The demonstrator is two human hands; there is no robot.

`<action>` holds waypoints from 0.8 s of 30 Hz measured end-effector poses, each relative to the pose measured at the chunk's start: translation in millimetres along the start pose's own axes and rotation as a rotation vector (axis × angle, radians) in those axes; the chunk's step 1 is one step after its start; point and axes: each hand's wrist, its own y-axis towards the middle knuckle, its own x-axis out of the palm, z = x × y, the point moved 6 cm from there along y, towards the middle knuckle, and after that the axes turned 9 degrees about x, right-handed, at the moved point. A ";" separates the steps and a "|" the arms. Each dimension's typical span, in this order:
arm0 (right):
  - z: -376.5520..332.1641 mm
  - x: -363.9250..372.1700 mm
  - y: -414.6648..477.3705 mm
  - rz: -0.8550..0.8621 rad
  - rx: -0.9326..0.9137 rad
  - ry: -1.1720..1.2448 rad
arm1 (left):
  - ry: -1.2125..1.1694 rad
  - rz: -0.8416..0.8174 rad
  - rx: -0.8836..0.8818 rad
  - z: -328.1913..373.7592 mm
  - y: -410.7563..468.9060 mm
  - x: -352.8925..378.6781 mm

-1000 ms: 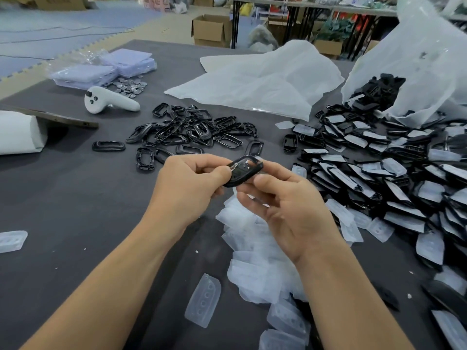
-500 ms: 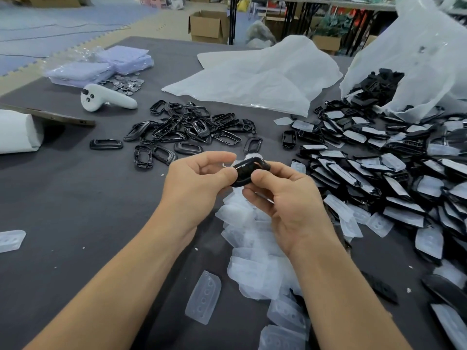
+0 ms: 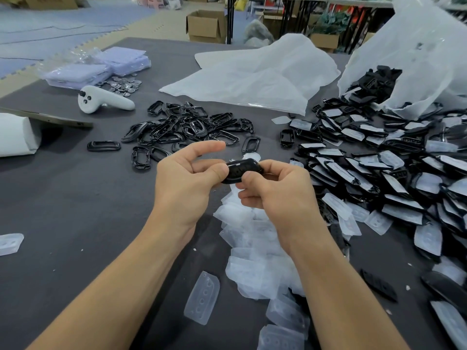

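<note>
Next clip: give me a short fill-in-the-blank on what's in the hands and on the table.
1. The left hand and right hand hold one ____ shell between them.
2. The white controller lies to the ____ of the frames.
3. The bag spilling parts lies on the person's ____ side.
Missing words: black; left; right.
</note>
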 end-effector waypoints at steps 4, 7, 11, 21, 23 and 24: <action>0.1 1.2 -0.4 -0.043 0.023 0.026 | -0.087 -0.042 -0.133 -6.7 4.0 -0.5; -0.1 1.2 -0.8 -0.055 0.046 0.080 | -0.172 -0.120 -0.223 -9.6 1.6 4.7; 2.4 3.7 -1.3 -0.135 0.135 0.161 | -0.139 -0.195 -0.202 -6.0 2.3 2.0; 6.2 10.0 -1.2 -0.096 0.247 0.446 | 0.654 -0.156 0.466 42.3 -4.6 -0.4; 5.7 6.0 0.5 -0.039 0.202 0.346 | 0.712 -0.165 0.517 48.6 -8.6 1.1; 7.1 6.1 0.5 -0.024 0.194 0.301 | 0.725 -0.175 0.545 50.3 -10.1 3.1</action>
